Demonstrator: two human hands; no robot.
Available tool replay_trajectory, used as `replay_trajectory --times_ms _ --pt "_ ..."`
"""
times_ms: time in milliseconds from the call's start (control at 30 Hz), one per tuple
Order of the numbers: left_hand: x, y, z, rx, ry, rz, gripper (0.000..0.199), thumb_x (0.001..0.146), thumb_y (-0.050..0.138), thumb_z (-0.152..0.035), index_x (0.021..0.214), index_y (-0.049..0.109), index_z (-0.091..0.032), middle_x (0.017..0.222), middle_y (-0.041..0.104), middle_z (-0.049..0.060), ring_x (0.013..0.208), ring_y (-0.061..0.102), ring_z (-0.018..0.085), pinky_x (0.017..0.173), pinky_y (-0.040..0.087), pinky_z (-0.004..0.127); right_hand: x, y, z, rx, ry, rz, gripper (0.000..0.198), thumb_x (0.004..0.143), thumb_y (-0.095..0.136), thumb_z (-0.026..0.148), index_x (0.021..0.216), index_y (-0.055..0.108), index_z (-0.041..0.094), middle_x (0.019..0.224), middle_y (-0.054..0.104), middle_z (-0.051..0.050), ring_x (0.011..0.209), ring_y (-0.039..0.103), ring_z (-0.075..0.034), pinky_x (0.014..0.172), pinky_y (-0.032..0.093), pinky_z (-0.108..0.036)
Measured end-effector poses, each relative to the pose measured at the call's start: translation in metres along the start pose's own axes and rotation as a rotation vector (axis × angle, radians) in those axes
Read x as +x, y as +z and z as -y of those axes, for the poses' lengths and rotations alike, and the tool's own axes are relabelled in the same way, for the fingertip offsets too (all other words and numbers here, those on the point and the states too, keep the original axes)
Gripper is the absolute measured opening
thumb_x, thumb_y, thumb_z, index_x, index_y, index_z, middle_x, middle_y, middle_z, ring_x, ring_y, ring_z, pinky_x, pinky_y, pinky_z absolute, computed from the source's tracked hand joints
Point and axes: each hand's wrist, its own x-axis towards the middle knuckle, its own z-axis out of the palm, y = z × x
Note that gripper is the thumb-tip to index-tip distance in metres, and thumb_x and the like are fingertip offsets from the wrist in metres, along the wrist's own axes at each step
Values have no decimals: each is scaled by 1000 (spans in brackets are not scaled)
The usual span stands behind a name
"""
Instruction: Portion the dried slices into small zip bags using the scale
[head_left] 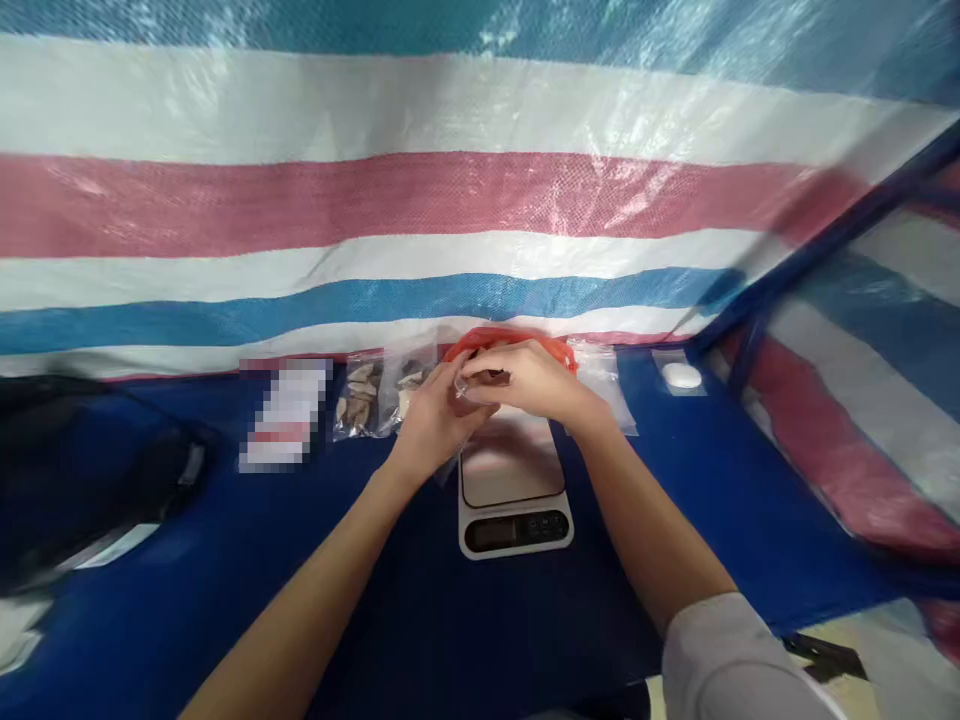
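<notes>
My left hand (435,415) and my right hand (532,378) meet above the far end of a white kitchen scale (514,465). Both have their fingers closed on a clear plastic bag (466,388), mostly hidden by the fingers. What is inside the bag, if anything, I cannot make out. The scale's front panel, with a dark display, faces me. Behind my hands lies a red plastic bag (559,347). Left of my left hand are two clear bags of brownish pieces, one fuller bag (360,398) and another bag (409,382) partly covered by the hand.
Clear flat bags (611,390) lie right of the scale. Farther right is a white rounded object (681,375) on a small clear bag. A blurred printed packet (289,415) and a black item (97,480) are on the left. Striped sheeting (450,200) hangs behind the blue table (420,620).
</notes>
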Motion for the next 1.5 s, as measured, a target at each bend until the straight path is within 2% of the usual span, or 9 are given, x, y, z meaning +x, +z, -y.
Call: replay_trajectory --times_ms 200,300,400,567,767,900,1100,1267,1500 --pt "0 -3 -1 49 20 -64 61 79 75 -42 133 59 -20 129 68 11 116 66 29 103 52 46 -7 -11 -1 132 44 -60 17 87 69 20 100 79 26 99 78 1 85 71 -16 80 52 -27" --pt "1 -5 0 54 2 -85 61 79 75 -42 133 59 -17 125 70 11 112 67 28 101 53 44 -13 -20 -15 148 58 -134 17 87 69 20 100 79 25 102 78 0 89 72 -17 83 53 -30" --pt "1 -5 1 47 -20 -99 63 78 76 -44 132 60 -15 121 71 11 109 68 29 99 54 45 -18 -26 -34 73 133 -157 18 87 69 20 100 79 25 102 78 0 90 72 -18 85 54 -32" --pt "1 -5 1 43 -18 -104 64 78 76 -47 133 61 -16 124 71 11 113 67 29 101 53 46 -23 -26 -56 -171 323 -39 24 88 66 19 105 79 28 106 79 0 96 72 -21 93 53 -34" --pt "1 -5 1 75 -26 -91 62 79 76 -46 133 61 -19 126 70 11 118 65 30 101 53 44 -21 -22 -58 -365 430 116 35 90 61 21 122 74 28 117 76 -4 107 70 -26 92 51 -34" --pt "1 -5 1 61 -10 -81 63 80 75 -45 134 61 -17 125 70 11 115 66 29 102 53 45 -21 -22 -58 -429 476 96 39 91 57 21 125 72 30 118 76 -5 107 69 -26 91 49 -32" --pt "0 -4 -2 66 -9 -84 58 81 75 -42 132 62 -17 119 72 9 106 69 26 95 56 41 -21 -17 -62 -485 549 98 33 91 55 24 118 74 27 112 76 -8 102 69 -27 87 49 -32" --pt "-1 -3 1 79 -9 -85 57 81 75 -41 131 62 -18 118 72 8 104 69 25 95 55 42 -19 -10 -66 -461 545 82 36 90 60 31 123 72 26 115 76 -9 105 69 -29 90 49 -36" --pt "-1 -4 2 78 -27 -80 59 80 75 -42 132 62 -19 118 71 8 103 69 25 94 57 41 -19 -10 -66 -400 535 47 35 89 62 32 122 72 25 116 76 -7 105 69 -28 91 50 -35"
